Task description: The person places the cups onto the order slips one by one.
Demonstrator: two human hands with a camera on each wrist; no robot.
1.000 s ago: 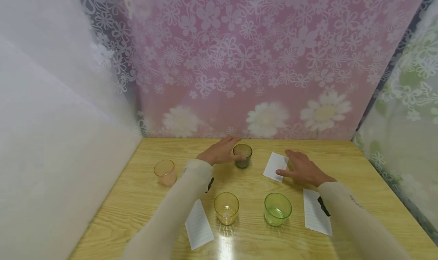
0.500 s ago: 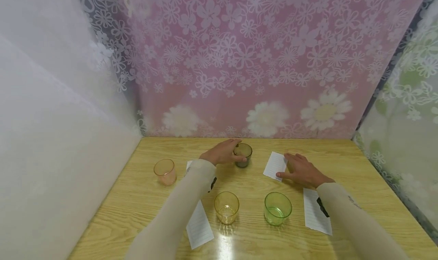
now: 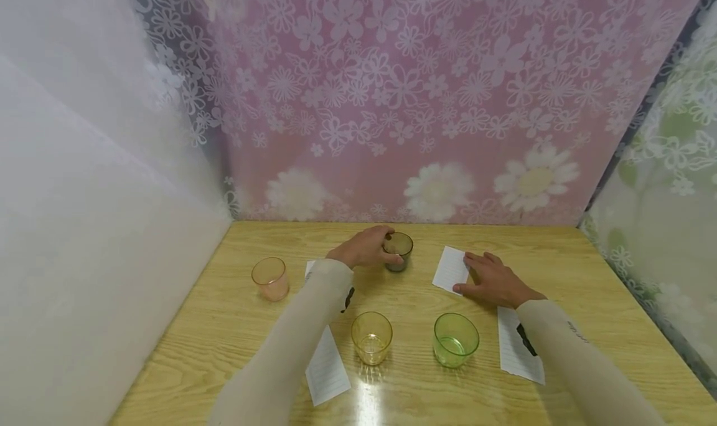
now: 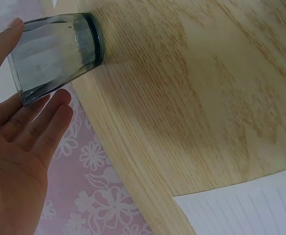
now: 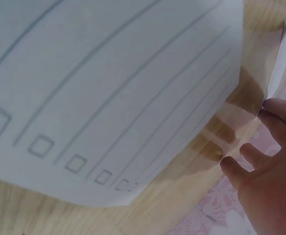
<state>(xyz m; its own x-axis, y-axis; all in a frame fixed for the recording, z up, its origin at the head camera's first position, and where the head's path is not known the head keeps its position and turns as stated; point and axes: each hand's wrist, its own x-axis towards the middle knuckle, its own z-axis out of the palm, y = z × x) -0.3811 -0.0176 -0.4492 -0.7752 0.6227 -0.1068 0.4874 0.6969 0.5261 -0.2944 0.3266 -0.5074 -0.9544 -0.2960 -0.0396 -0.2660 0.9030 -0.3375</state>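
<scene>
In the head view my left hand [image 3: 364, 246] is at a smoky grey glass [image 3: 399, 251] near the table's back edge. The left wrist view shows my thumb [image 4: 8, 36] against one side of that glass's rim and the fingers [image 4: 40, 122] at the opposite side, holding it between them; the glass stands on the wood. To the right, my right hand [image 3: 497, 279] touches a lined paper sheet [image 3: 450, 269] with thumb and index finger at its near right edge. The other fingers are spread loosely in the right wrist view.
A pink glass [image 3: 271, 279] stands at the left. Yellow [image 3: 372, 339] and green [image 3: 455, 340] glasses are in front. One lined sheet [image 3: 327, 373] lies partly under the left forearm, another [image 3: 518, 351] beneath the right. Flowered cloth [image 3: 347, 133] hangs behind the table.
My left fingers have closed in on the grey glass's rim. The right hand's fingertips have come down slightly onto the sheet's edge. The glasses have stayed in place.
</scene>
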